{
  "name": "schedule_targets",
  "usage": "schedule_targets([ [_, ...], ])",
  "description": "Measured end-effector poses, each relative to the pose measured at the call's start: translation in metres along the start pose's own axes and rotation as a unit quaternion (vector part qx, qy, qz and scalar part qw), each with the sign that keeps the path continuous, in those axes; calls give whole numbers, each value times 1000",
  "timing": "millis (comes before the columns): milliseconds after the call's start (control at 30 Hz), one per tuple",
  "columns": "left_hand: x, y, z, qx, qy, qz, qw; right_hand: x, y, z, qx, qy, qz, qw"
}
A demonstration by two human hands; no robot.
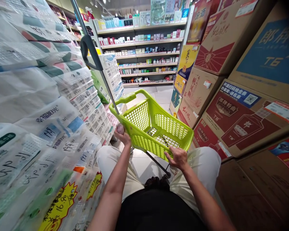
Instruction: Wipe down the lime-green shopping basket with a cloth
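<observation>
A lime-green rolling shopping basket (156, 117) with lattice sides stands between my knees, and its inside shows no goods. My right hand (177, 158) has its fingers wrapped over the basket's near rim. At the basket's left corner, my left hand (123, 136) is closed around a small round purplish thing (120, 129); its exact kind is unclear. A grey pull handle (89, 51) on a thin metal rod rises from that corner, leaning to the upper left. One black wheel (168, 175) shows under the basket.
Plastic-wrapped paper packs (50, 112) with handwritten prices are piled high close on the left. Stacked liquor cartons (238, 118) wall the right side. Shelves (144, 40) of small boxes and bottles cross the far end, beyond the tiled floor (160, 96).
</observation>
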State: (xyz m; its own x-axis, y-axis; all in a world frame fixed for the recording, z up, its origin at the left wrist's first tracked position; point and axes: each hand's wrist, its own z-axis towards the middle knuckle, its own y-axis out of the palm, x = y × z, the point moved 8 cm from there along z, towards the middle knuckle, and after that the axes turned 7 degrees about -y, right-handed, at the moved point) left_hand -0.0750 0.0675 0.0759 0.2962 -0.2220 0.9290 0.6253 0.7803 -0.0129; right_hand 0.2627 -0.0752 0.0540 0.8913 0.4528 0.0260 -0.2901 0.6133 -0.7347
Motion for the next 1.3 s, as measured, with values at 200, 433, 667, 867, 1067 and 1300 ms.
schedule_targets([
  [200, 70, 25, 34, -117, 149, 154, 970, 2, 0, -2, -17, 19, 11, 1000],
  [433, 84, 33, 24, -258, 202, 236, 915, 6, 5, -2, -37, 33, 47, 998],
  [667, 84, 39, 10, -314, 194, 295, 882, 9, 3, -6, -22, 63, 64, 996],
  [867, 93, 43, -1, -301, 184, 324, 878, 15, 1, -8, -4, 68, 100, 993],
  [1067, 92, 66, -42, -406, 266, 365, 795, 18, 1, -7, -19, 49, 122, 991],
  [1300, 94, 72, -76, -449, 296, 345, 770, 22, -9, -8, 10, 87, 143, 986],
])
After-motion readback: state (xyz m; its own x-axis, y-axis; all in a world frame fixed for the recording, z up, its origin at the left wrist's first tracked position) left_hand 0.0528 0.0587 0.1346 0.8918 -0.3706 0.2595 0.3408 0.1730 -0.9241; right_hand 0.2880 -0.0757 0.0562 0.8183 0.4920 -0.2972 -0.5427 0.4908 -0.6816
